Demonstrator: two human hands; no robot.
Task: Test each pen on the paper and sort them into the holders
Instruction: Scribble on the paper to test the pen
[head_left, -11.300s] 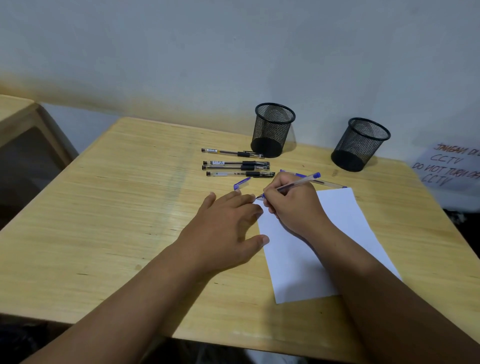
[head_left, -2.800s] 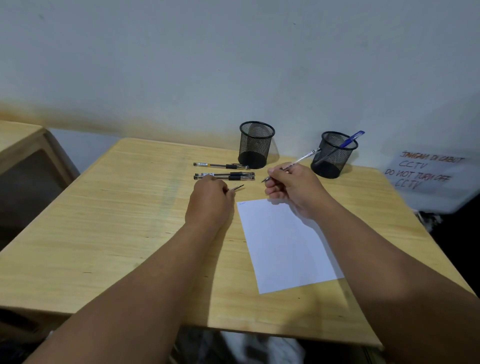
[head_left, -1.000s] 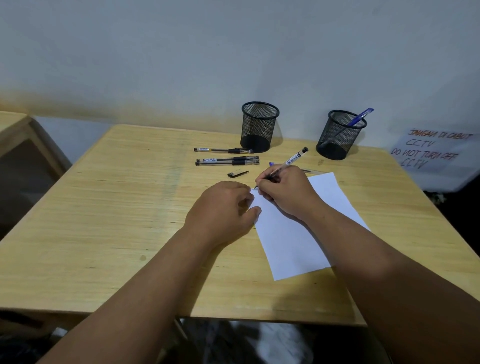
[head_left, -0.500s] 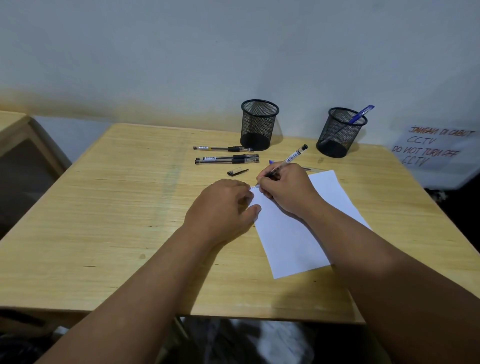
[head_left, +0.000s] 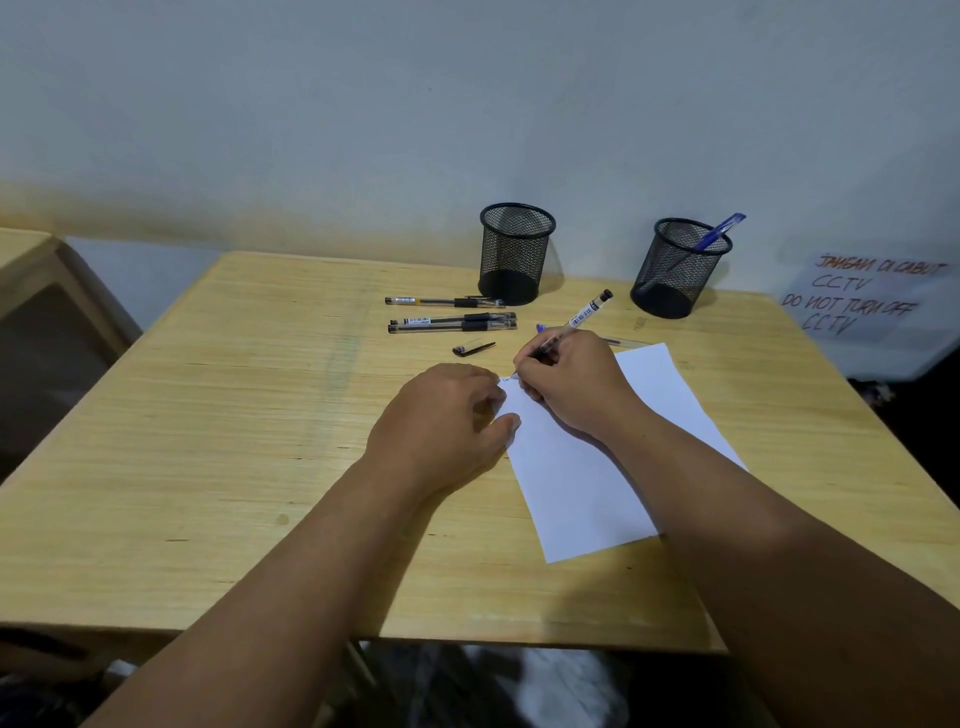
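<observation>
While the right hand (head_left: 571, 379) pinches a clear black-ink pen (head_left: 582, 316) in a writing grip, its tip rests on the near-left corner of the white paper (head_left: 597, 478), where a faint mark seems to show, though it is too small to read. The left hand (head_left: 441, 421) lies palm down with fingers curled, grasping nothing, its fingertips pressing the paper's left edge against the wooden tabletop (head_left: 234, 415). A loose black cap (head_left: 472, 348) lies just beyond the left hand. Farther back, three capped black pens (head_left: 452, 319) lie side by side, pointing left to right. Partly hidden behind the right hand, a clear pen with a blue end (head_left: 618, 341) lies just off the paper's far edge. Two black mesh holders stand near the wall: the left holder (head_left: 515, 252) looks empty, and the right holder (head_left: 680, 267) has a blue pen (head_left: 719, 234) leaning in it. A handwritten sign (head_left: 862, 299) sits at the far right.
</observation>
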